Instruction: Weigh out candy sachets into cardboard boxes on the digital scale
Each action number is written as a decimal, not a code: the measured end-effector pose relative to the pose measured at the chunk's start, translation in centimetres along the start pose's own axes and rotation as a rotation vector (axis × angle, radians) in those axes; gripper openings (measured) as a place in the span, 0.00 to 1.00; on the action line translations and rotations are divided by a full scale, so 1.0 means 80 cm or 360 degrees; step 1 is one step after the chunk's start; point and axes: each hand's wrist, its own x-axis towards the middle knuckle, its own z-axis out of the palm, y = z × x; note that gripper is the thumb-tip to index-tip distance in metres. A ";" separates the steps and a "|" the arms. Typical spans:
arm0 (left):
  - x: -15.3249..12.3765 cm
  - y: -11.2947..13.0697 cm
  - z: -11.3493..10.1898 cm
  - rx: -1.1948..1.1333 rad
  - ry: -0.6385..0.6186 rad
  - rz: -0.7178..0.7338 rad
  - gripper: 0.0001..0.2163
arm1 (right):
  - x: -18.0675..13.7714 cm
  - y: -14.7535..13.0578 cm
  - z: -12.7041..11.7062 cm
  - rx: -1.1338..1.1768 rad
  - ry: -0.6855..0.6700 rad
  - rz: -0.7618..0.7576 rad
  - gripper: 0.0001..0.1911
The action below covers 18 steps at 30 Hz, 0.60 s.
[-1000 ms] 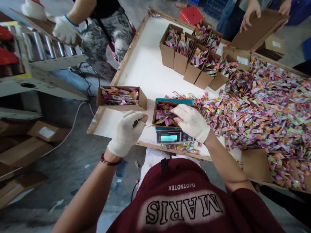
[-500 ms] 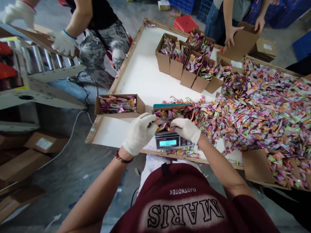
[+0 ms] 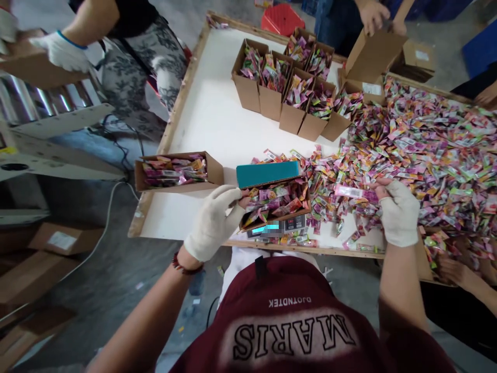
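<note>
Out to three o'clock of the open carton point(image 3: 308, 197), the right hand point(image 3: 398, 211) has been moved since the earlier frame, and with the carton slewed, more of the teal pan point(image 3: 267, 174) has been uncovered at twelve o'clock. A pink packet point(image 3: 351, 192) is pinched in the right fingertips, above the loose packets point(image 3: 427, 134). By the left hand point(image 3: 215, 223), set narrow at nine o'clock, the carton's end wall appears to be held. Askew over the scale point(image 3: 297, 224), the carton may be resting or lifted; this cannot be told. Its cardboard is probably stiff, its load fairly weighty, best held low by both ends. Packets are likely light, soft and slippery, best pinched mid-length.
</note>
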 end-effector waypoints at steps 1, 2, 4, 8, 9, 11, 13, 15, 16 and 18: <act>-0.002 0.005 0.002 -0.0021 -0.0012 0.0021 0.12 | -0.001 0.014 -0.008 -0.0197 0.0016 -0.0017 0.19; -0.004 0.012 0.008 -0.0036 -0.0041 0.0060 0.12 | -0.004 0.026 -0.011 -0.0344 0.0005 -0.0021 0.20; -0.004 0.028 0.030 0.0019 -0.0171 0.0159 0.12 | -0.010 0.038 -0.003 -0.0438 -0.0084 -0.0005 0.21; 0.009 0.056 0.090 0.0553 -0.0708 0.0150 0.18 | -0.013 0.020 0.053 -0.0244 -0.0331 -0.0085 0.19; 0.013 0.059 0.101 0.0682 -0.0838 0.0104 0.16 | -0.010 0.010 0.069 -0.0185 -0.0389 -0.0130 0.19; 0.020 0.056 0.111 0.0815 -0.0998 0.0055 0.12 | 0.001 -0.009 0.097 -0.0090 -0.0514 -0.0223 0.18; 0.021 0.041 0.103 0.0825 -0.1027 0.0076 0.14 | 0.014 -0.020 0.113 -0.0084 -0.0609 -0.0317 0.17; 0.013 0.014 0.077 0.0796 -0.0971 0.0091 0.15 | 0.023 -0.015 0.113 -0.0195 -0.0662 -0.0381 0.17; 0.006 -0.003 0.059 0.0771 -0.0920 0.0087 0.15 | 0.026 -0.006 0.107 -0.0286 -0.0675 -0.0386 0.17; -0.013 -0.041 0.017 0.0702 -0.0740 0.0036 0.14 | 0.026 0.019 0.089 -0.0473 -0.0706 -0.0322 0.17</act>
